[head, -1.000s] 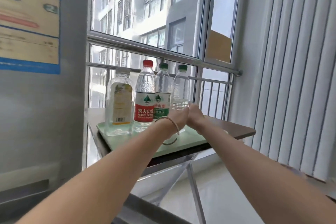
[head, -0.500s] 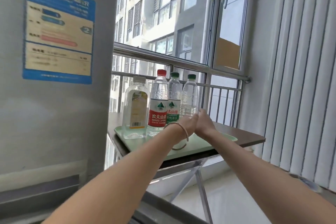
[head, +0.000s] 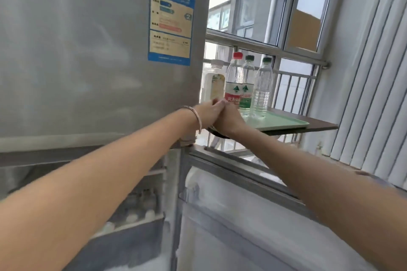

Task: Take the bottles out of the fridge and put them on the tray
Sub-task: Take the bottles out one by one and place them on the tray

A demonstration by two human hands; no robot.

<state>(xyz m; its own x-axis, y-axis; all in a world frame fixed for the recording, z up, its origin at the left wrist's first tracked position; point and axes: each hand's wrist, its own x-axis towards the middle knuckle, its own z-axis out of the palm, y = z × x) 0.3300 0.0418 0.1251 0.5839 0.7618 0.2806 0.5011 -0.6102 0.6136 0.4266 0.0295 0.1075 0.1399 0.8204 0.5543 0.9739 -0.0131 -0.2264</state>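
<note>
Apparently between trips: the fridge [head: 88,50] has its lower door [head: 220,215] swung open. Left hand [head: 207,113] and right hand [head: 229,120] press together, holding no bottle; finger curl I cannot tell. 4 bottles [head: 234,81] stand on the tray [head: 286,122], its right half free. Next, probably a reach down, clearing the door's edge.

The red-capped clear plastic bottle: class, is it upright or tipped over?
Upright: the red-capped clear plastic bottle stands on the pale green tray, cap uppermost.

Left hand [head: 207,114] seemingly touches right hand [head: 229,121].
</note>
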